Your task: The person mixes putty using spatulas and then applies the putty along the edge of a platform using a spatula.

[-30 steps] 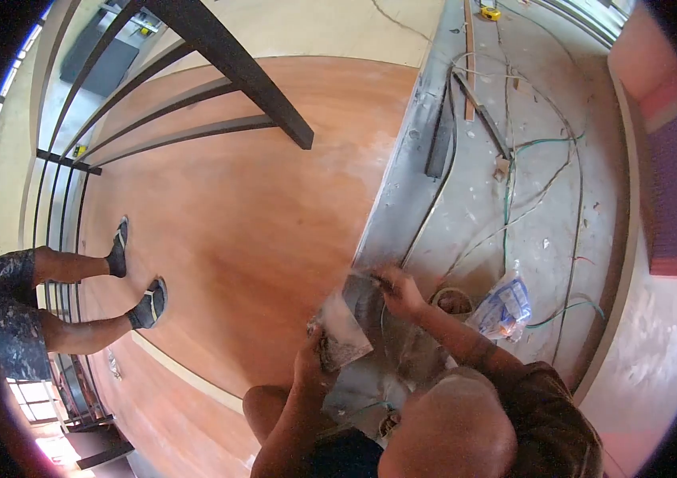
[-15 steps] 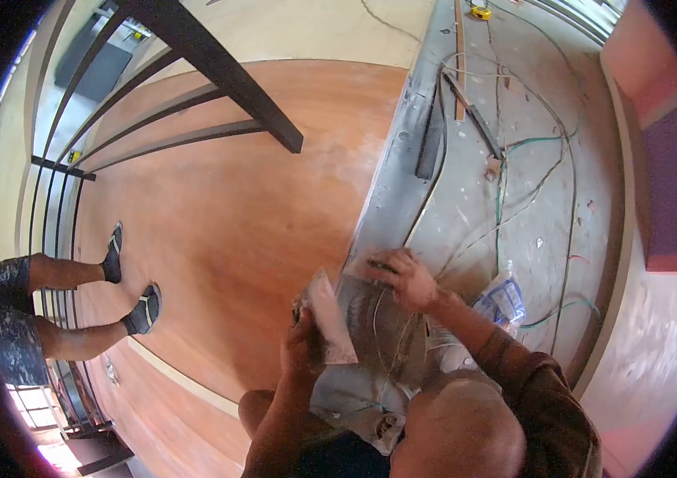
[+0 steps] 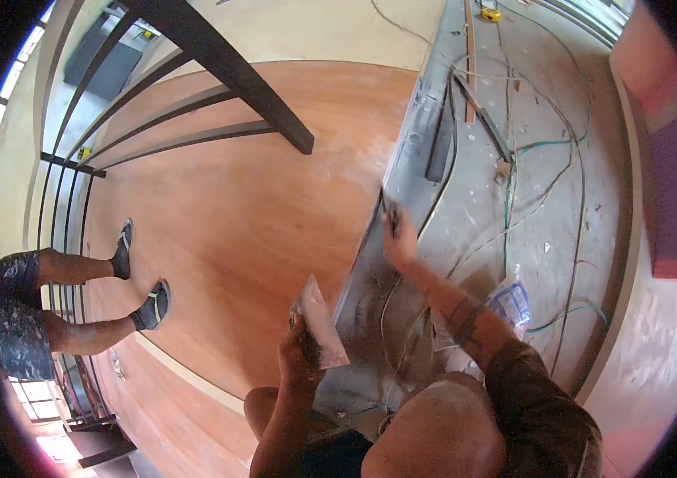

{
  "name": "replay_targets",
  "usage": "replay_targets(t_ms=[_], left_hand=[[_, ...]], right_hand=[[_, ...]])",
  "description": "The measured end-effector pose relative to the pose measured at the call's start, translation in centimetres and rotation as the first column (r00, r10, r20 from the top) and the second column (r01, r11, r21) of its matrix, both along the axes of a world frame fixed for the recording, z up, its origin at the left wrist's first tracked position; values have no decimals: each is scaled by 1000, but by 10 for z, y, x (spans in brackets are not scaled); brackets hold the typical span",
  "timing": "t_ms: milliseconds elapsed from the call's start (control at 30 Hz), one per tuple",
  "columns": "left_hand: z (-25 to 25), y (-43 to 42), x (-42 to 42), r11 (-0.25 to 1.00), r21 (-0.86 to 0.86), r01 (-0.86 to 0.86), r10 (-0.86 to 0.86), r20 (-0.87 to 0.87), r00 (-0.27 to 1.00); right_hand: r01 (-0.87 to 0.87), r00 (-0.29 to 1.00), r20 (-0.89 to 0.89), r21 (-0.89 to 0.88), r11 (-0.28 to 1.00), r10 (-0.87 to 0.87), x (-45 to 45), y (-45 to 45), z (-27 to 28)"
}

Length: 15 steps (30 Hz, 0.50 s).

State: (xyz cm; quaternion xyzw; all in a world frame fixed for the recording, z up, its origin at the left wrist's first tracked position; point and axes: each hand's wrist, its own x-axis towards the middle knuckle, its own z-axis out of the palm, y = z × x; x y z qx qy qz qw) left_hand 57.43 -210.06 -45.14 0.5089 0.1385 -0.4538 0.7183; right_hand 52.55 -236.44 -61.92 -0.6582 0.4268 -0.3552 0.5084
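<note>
My left hand (image 3: 297, 350) is closed around a wide putty knife (image 3: 323, 323), its flat, pale pinkish blade tilted upward with a dark smear near the grip. My right hand (image 3: 399, 239) is stretched forward, fingers closed on a small dark tool (image 3: 392, 217) that looks like a scraper; its tip is hard to make out. That tool is at the long edge of the reddish-brown wood panel (image 3: 298, 175), where the panel meets the grey strip (image 3: 418, 143). My bent knees show below my arms.
Cables (image 3: 506, 215) trail over the grey, spattered surface on the right, with a dark bar (image 3: 483, 119), a yellow tape measure (image 3: 490, 14) and a plastic bag (image 3: 511, 304). A dark metal frame (image 3: 235, 72) juts over the panel. Another person's legs (image 3: 87, 327) are at left.
My right hand has moved forward along the panel edge, away from my knees, with the dark tool. My left hand still holds the wide putty knife in nearly the same place.
</note>
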Motion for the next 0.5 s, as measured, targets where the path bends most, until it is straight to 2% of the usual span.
replay_targets(t_ms=[33, 100, 167, 200, 233, 267, 300, 333, 367, 400, 433, 467, 500], left_hand=[[-1, 3, 1, 1000, -7, 24, -24, 36, 999], [-10, 6, 2, 999, -15, 31, -30, 70, 997], [-37, 6, 10, 974, -217, -61, 61, -9, 998], [-46, 11, 13, 970, -223, -92, 92, -8, 996], [-54, 13, 21, 949, -306, -73, 34, -131, 991], [-58, 8, 29, 914, -404, -50, -51, -237, 970], [-56, 4, 29, 900, -431, -58, -48, -230, 972], [-52, 1, 24, 956, -290, -31, -17, -162, 987], [-39, -10, 20, 989, -146, -11, -2, -91, 996], [-23, -14, 11, 984, -175, -7, -11, -99, 995], [11, -20, -2, 997, -63, 49, -54, -90, 994], [31, -22, -9, 994, 52, 101, -97, -79, 992], [33, -20, -11, 994, 27, 102, -100, -79, 992]], right_hand=[[-68, 997, 49, 73, 995, 65, -7, 19, 1], [-134, 990, -34, 3, 991, 134, -27, 59, 4], [-317, 948, -40, -129, 940, 315, -50, 80, 17], [-420, 906, -94, -86, 903, 412, -64, 88, 13], [-511, 853, -146, -49, 858, 500, -74, 90, 7], [-526, 846, -150, -79, 847, 511, -80, 88, 6], [-506, 862, -89, -113, 855, 499, -89, 87, 5], [-479, 877, -32, -143, 866, 480, -98, 84, 7], [-476, 878, -51, -173, 862, 475, -102, 82, 11], [-413, 905, 128, 29, 910, 406, -105, 85, 15], [-364, 912, 287, 242, 899, 292, -110, 85, 20], [-361, 915, 274, 220, 906, 298, -117, 78, 22], [-601, 787, 56, 295, 743, 614, -125, 67, 22]])
